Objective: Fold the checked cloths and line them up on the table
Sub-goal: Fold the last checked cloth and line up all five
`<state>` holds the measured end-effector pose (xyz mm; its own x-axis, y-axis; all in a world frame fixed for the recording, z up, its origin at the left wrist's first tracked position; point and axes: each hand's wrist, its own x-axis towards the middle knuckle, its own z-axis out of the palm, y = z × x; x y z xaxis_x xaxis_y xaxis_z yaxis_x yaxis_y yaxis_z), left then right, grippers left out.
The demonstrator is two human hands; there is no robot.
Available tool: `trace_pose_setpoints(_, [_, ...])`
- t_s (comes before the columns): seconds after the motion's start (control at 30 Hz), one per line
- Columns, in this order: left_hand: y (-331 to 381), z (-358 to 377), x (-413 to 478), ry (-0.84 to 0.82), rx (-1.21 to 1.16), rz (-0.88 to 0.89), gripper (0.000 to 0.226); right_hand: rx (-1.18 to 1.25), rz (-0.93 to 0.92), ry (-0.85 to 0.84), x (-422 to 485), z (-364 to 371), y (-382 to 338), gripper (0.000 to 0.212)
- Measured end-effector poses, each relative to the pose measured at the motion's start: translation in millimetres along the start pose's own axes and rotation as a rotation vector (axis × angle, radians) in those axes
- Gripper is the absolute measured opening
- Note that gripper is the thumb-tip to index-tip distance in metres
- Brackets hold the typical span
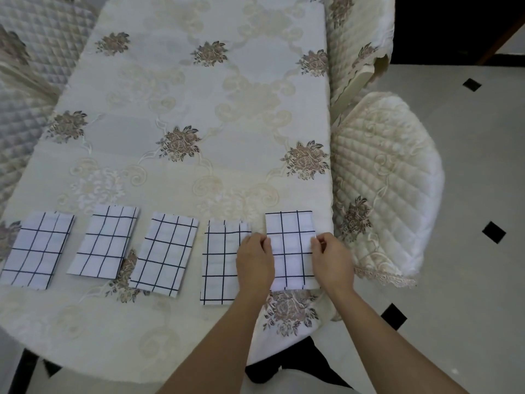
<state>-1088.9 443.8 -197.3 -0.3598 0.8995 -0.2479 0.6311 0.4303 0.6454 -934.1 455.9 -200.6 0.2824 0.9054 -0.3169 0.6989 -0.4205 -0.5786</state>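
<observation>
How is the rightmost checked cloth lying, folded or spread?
Folded: the rightmost white black-checked cloth forms a narrow rectangle, layered edges showing at its near end.

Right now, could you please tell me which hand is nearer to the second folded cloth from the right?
Left. The left hand lies over the second cloth at its right edge; the right hand pinches the right edge of the rightmost cloth.

My checked cloths (167,253) are white with thin dark grid lines (the rightmost cloth (291,248) shows the widest squares). The tablecloth (199,109) is cream, with pale scrolls and brown-grey roses. The chair cover (383,180) is cream, diamond-quilted, with the same roses. The floor (468,194) is pale beige with black diamonds.
</observation>
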Motion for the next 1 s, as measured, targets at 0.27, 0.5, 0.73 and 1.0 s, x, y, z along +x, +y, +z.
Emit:
trace_pose_setpoints(0.27, [0.3,-13.6,-12.0,0.028,-0.036,0.019,0.008,-0.023,-0.013,0.017,-11.4,-5.1,3.5,0.016])
trace_pose_setpoints(0.5, [-14.4,-42.7,-26.2,0.027,-0.006,0.195,0.006,-0.076,-0.115,0.017,-24.4,-21.9,1.0,0.013])
trace_pose_setpoints(0.73, [-32.3,-59.0,-46.9,0.061,0.132,0.325,0.009,-0.207,-0.275,0.046,-34.9,-28.1,-2.7,0.014])
trace_pose_setpoints(1.0, [-60.1,-67.5,-57.0,0.06,0.27,0.504,0.016,-0.362,-0.749,0.062,-57.0,-19.6,0.2,0.014])
